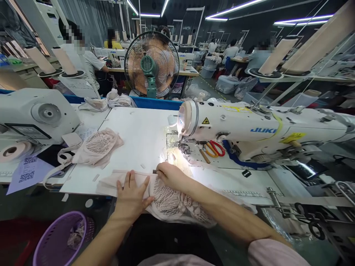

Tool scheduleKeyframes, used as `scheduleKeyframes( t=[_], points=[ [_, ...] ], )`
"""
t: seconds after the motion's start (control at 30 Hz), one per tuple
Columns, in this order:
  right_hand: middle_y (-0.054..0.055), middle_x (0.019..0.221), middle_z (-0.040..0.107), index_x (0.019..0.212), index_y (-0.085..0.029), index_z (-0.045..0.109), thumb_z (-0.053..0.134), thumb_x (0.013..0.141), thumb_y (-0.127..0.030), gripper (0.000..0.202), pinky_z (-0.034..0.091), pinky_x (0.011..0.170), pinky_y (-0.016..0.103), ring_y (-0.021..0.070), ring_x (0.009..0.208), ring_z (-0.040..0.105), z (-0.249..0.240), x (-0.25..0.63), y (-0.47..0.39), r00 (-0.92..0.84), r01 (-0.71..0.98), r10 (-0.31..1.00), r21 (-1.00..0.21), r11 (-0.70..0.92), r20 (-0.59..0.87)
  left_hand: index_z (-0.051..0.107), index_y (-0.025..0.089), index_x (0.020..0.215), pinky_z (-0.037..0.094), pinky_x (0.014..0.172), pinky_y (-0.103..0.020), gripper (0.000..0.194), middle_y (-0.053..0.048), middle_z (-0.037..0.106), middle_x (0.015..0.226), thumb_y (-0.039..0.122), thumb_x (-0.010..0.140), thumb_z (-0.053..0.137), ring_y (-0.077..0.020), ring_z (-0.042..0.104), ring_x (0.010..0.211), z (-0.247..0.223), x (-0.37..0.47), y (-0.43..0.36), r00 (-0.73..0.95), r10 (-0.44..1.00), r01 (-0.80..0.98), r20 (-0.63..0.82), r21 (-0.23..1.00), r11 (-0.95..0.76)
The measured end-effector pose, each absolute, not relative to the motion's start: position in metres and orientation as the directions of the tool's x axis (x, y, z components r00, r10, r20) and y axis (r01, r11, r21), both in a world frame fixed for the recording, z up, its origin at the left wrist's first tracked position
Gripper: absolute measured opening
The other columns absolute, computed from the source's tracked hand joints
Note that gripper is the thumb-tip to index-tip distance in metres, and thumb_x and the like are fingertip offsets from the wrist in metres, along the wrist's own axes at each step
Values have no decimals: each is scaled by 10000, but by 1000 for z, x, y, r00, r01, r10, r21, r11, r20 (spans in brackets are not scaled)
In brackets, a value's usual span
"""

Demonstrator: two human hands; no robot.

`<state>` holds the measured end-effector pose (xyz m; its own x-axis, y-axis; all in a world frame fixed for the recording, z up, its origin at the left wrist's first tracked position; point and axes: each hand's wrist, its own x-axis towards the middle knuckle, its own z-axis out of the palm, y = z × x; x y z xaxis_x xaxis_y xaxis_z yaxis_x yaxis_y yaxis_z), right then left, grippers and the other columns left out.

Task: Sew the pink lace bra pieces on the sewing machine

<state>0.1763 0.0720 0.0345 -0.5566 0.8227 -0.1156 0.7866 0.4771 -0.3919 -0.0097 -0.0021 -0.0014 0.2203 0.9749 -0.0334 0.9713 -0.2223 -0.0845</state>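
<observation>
A pale pink lace garment [168, 199] lies along the front edge of the white table, its lower part hanging over toward my lap. My left hand [131, 192] rests flat on the garment's left part with the fingers spread. Over the garment's upper edge, my right hand [172, 177] is closed in a pinch on a small dark flat tool [154, 171], of which only the tip shows. Just behind my right hand is the lit needle area of the white sewing machine [230, 123].
More lace pieces [97, 146] lie at the left, beside a tape roll [15, 151] and a second machine [36, 114]. Red-handled scissors [217, 148] rest under the machine arm. A purple basket [59, 240] stands below left. A fan [151, 66] and several people are beyond.
</observation>
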Motion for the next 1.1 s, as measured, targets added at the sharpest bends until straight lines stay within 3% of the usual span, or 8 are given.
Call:
scheduleKeyframes(
  t=[0.13,0.2,0.3,0.37,0.47,0.77,1.1],
  points=[
    [40,843,631,874,-164,535,407,982,-143,169,442,642,224,135,758,592,20,167,59,-498,763,861,-523,380,-101,571,309,1378,325,993,-750,615,-290,392,1509,496,808,705,-486,384,1378,-1,-26,-5,218,976,973,1,-83,-217],
    [37,847,633,858,-175,520,423,974,-147,154,441,642,227,136,758,591,14,160,54,-497,736,864,-567,369,-83,623,217,1331,341,1008,-729,566,-298,395,1505,440,815,692,-469,428,1352,-4,-29,-7,262,961,963,92,-95,-253],
    [44,872,630,865,-177,532,451,953,-142,124,443,675,248,151,784,587,9,151,53,-505,714,862,-583,387,-48,645,89,1277,461,994,-599,486,-287,564,1357,331,856,628,-390,569,1231,-15,-27,-11,349,911,937,218,-110,-333],
    [61,925,626,901,-165,557,454,950,-134,118,445,709,258,158,818,587,8,147,55,-514,718,857,-559,414,-25,644,105,1281,499,962,-562,462,-251,640,1257,311,869,611,-368,605,1179,-23,-24,-12,370,885,929,283,-128,-347],
    [85,999,611,974,-154,603,433,974,-161,170,433,707,268,161,820,580,9,143,61,-532,744,847,-481,463,-8,641,188,1299,480,971,-587,450,-218,642,1261,353,881,610,-372,587,1197,-30,-21,-13,363,875,932,319,-144,-334],
    [79,969,646,1008,-195,681,463,982,-220,221,399,657,294,211,895,589,11,130,69,-635,758,771,-237,608,-53,621,233,1330,443,1017,-600,470,-205,618,1315,360,879,643,-372,557,1245,-24,-21,-12,327,916,945,231,-96,-313],
    [91,873,622,928,-164,688,549,867,-90,168,403,652,291,210,805,586,23,148,69,-681,732,717,-125,669,-148,593,281,1361,432,996,-642,463,-211,597,1345,373,907,605,-396,545,1258,-24,-21,-13,344,923,937,173,-126,-326]
  ],
)
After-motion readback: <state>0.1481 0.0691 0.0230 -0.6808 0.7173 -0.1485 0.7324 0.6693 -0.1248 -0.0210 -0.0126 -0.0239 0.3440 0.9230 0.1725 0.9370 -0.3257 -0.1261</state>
